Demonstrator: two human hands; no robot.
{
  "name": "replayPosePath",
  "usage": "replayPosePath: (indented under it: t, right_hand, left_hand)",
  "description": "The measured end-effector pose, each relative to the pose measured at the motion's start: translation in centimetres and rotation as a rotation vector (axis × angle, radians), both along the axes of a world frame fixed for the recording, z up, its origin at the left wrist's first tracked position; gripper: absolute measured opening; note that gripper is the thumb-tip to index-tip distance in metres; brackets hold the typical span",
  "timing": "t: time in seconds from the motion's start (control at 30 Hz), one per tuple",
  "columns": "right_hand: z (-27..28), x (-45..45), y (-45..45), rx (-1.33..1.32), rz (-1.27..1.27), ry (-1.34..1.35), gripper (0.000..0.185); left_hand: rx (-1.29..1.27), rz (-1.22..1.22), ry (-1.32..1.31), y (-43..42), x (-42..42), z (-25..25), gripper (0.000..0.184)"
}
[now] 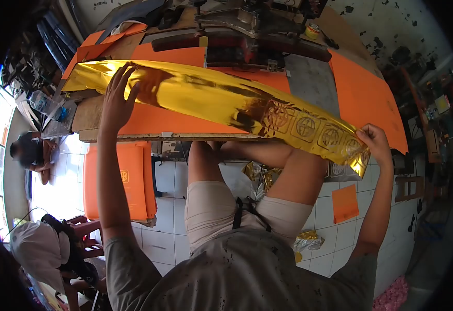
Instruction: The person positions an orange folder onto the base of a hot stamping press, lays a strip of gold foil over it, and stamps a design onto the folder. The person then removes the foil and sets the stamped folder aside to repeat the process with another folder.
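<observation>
A long strip of shiny gold foil [195, 93] stretches slantwise across the workbench in front of me. Its right part carries a row of stamped square emblems with round centres. My right hand [376, 142] pinches the strip's right end near its upper corner, beyond the bench's front edge. Over toward the left end, my left hand [116, 101] lies against the foil, fingers stretched to its upper edge and thumb apart. Orange sheets [159, 119] lie under the foil on the bench. Right of them is another orange sheet [366, 98].
A dark metal press [252, 26] stands at the back of the bench, beside a small yellow tin [312, 32]. Stacked orange sheets [115, 181] sit below left. Crumpled foil [309, 241] and an orange piece [345, 203] lie on the tiled floor. Another person [29, 150] is at far left.
</observation>
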State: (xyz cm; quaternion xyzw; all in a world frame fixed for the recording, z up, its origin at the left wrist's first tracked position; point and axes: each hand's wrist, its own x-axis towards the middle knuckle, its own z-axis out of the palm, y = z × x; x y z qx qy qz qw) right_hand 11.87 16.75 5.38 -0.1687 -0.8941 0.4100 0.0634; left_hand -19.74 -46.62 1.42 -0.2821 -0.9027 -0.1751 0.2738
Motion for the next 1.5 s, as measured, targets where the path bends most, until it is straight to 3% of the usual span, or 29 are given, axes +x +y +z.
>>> replayPosePath:
  t: [0.1, 0.23, 0.43, 0.67, 0.93, 1.5]
  right_hand:
    - [0.3, -2.4, 1.3, 0.082, 0.046, -0.045, 0.023]
    - [0.2, -7.1, 4.1, 0.315, 0.088, -0.127, 0.027]
    - [0.2, -16.7, 8.3, 0.465, 0.062, -0.186, 0.033]
    - [-1.6, -24.8, 10.8, 0.484, 0.037, -0.191, 0.032]
    - [-1.9, -26.4, 11.0, 0.344, 0.059, -0.184, 0.032]
    - [-2.2, -25.6, 10.4, 0.343, 0.01, -0.166, 0.036]
  left_hand:
    - [-0.048, -0.019, -0.192, -0.4, -1.9, 0.1, 0.051]
    - [-0.176, 0.004, -0.229, 0.2, -2.8, 0.4, 0.055]
    - [-0.21, 0.002, -0.245, 1.2, -5.5, -0.4, 0.058]
    - [-0.233, 0.046, -0.29, 2.3, -6.9, -0.6, 0.059]
    - [-0.217, 0.047, -0.347, 1.7, -8.0, -1.2, 0.06]
    - [-0.202, 0.05, -0.409, 1.2, -8.3, -1.1, 0.062]
